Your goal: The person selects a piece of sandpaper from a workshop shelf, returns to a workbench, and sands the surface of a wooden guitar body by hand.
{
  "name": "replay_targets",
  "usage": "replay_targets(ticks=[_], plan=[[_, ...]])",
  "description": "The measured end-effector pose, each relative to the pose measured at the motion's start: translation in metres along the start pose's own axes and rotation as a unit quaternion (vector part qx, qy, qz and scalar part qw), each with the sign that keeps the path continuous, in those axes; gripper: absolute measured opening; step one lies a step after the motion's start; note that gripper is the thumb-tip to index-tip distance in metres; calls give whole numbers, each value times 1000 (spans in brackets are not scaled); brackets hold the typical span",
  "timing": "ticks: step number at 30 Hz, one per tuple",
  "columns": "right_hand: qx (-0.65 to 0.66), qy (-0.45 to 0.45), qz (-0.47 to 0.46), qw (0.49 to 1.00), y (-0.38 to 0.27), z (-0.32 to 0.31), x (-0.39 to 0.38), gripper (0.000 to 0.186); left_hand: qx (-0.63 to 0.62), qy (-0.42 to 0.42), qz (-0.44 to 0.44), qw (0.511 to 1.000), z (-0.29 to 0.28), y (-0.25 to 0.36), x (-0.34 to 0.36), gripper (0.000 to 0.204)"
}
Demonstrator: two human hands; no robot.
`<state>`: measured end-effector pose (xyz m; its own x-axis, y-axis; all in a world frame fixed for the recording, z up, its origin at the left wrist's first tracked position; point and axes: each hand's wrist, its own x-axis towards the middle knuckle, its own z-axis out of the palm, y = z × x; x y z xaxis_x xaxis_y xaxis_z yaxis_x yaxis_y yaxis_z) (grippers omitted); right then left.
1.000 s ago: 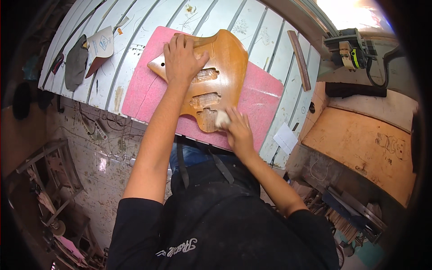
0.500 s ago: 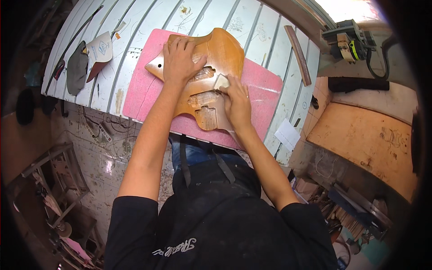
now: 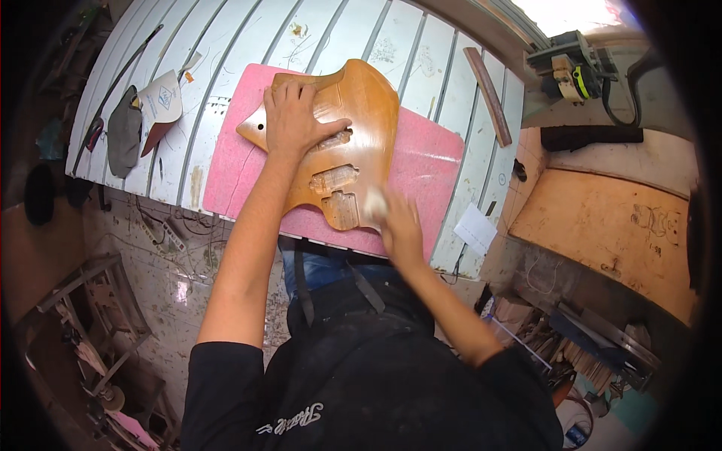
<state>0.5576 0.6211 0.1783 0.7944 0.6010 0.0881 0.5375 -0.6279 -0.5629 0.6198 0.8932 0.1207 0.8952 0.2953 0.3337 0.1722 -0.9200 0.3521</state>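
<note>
A glossy amber-brown wooden guitar body (image 3: pixel 368 113) with several routed cavities lies flat on a pink foam mat (image 3: pixel 429 158). Fingers spread, my left hand (image 3: pixel 292 124) rests on its upper left part, the thumb reaching across beside one cavity. Near the body's lower right edge, my right hand (image 3: pixel 403 229) grips a small pale pad (image 3: pixel 375 204) against the surface. That hand and the pad are smeared by motion, so the pad's exact kind cannot be made out.
The slatted white table (image 3: pixel 248 37) carries a sheet of sandpaper (image 3: pixel 160 101), a grey cloth-like piece (image 3: pixel 125 135), a thin dark rod (image 3: pixel 135 64), a wooden strip (image 3: pixel 488 96) and a white paper (image 3: pixel 474 229). A brown board (image 3: pixel 602 233) stands right, below a machine (image 3: pixel 571 71).
My right hand has moved with the pale pad toward me, from the body's middle to its lower right edge. My left hand stays on the body. The whole view has shifted slightly.
</note>
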Motion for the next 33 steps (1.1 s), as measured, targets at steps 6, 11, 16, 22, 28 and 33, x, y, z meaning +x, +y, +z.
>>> replay_targets(ticks=[6, 11, 16, 22, 28, 33], plan=[[15, -11, -51, 999, 48, 40, -48, 18, 7, -26, -17, 999, -1, 3, 3, 96], [37, 8, -64, 997, 58, 43, -40, 15, 14, -55, -19, 998, -3, 2, 1, 104], [36, -22, -79, 996, 39, 25, -49, 26, 30, -47, -24, 998, -2, 4, 2, 105], [50, -52, -118, 990, 59, 32, -53, 31, 30, -36, -25, 999, -1, 4, 2, 103], [13, -74, -149, 986, 57, 25, -53, 30, 33, -40, -30, 998, -2, 5, 3, 102], [47, -40, -152, 987, 54, 16, -52, 24, 24, -45, -33, 998, -4, 5, 2, 102]])
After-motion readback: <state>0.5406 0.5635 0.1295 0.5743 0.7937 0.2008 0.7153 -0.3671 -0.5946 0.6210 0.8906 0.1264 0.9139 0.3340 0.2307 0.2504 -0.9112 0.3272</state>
